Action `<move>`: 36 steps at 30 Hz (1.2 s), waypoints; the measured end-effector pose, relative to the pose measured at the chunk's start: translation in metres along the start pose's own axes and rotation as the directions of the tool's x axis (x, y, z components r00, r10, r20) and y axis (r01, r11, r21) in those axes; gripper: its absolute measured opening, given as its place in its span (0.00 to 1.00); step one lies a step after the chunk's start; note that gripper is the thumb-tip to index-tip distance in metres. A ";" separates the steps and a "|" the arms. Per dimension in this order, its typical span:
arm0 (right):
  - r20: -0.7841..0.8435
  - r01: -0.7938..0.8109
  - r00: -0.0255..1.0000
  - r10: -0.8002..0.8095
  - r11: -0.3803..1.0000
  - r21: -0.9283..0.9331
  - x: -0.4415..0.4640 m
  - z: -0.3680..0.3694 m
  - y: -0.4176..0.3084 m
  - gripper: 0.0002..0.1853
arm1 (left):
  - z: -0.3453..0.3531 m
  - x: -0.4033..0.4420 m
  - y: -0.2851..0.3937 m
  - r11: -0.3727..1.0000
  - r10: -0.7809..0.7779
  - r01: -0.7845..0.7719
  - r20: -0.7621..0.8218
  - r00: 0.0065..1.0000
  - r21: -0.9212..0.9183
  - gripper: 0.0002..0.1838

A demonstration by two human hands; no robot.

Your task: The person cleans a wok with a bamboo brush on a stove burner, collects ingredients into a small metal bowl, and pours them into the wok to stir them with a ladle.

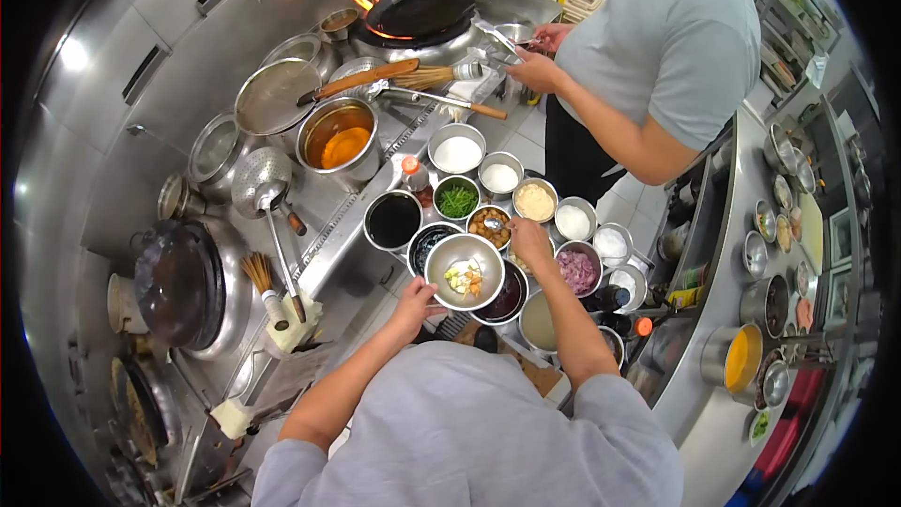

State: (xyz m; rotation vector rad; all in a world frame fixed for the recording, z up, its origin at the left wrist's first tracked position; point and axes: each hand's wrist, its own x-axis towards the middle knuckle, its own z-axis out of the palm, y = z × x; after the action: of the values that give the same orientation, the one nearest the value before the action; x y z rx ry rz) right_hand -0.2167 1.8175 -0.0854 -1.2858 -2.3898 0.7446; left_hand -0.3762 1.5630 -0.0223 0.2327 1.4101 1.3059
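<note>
My left hand point(413, 308) grips the near left rim of a steel mixing bowl point(484, 255). Pale and orange-brown chopped bits point(462, 278) lie in its bottom. The fingers of my right hand point(532, 242) are closed on a metal spoon point(495, 223), whose bowl dips into a steel container of brown chunks point(480, 230). Around these stand a tub of chopped green herbs point(457, 201), a pot of black liquid point(394, 220), a tub of pale yellow paste point(535, 202) and one of chopped purple onion point(575, 269).
A co-worker point(648, 66) stands at the back right, holding something. Flames burn at the far wok point(419, 11); another wok point(178, 282) sits left. A pot of orange liquid point(343, 143), a perforated ladle point(258, 180) and a brush point(263, 282) line the range. Bowls fill the right counter point(718, 282).
</note>
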 end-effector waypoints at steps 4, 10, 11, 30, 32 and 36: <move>-0.030 0.000 1.000 0.000 1.000 0.002 -0.003 -0.011 0.001 0.09 | -0.003 0.007 -0.005 1.000 0.014 -0.014 0.025 1.000 -0.021 0.06; -0.060 -0.144 0.989 0.135 0.973 -0.181 -0.033 -0.061 0.035 0.09 | -0.001 0.008 0.005 0.997 0.035 -0.038 -0.049 0.998 -0.060 0.06; -0.040 -0.127 0.992 0.122 0.969 -0.214 -0.039 -0.065 0.039 0.08 | 0.000 0.007 0.007 0.994 0.039 -0.045 -0.063 0.997 -0.098 0.04; -0.199 0.260 0.953 -0.228 0.954 0.149 -0.018 -0.032 -0.004 0.13 | -0.008 0.015 -0.024 0.992 0.093 -0.104 -0.148 0.985 -0.073 0.07; -0.032 0.210 0.975 -0.218 0.876 0.434 -0.027 -0.029 -0.002 0.17 | -0.017 0.003 -0.038 0.989 0.026 -0.046 -0.137 0.990 -0.143 0.10; 0.241 0.114 0.934 -0.263 0.860 0.498 -0.063 -0.008 -0.040 0.16 | -0.045 -0.039 -0.058 0.990 0.067 -0.100 -0.285 0.956 -0.101 0.09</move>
State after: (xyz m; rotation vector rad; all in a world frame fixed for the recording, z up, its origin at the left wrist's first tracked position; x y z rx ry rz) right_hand -0.2051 1.7487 -0.0576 -0.7605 -2.2885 1.4442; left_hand -0.3694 1.4878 -0.0573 0.0291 1.5693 1.5312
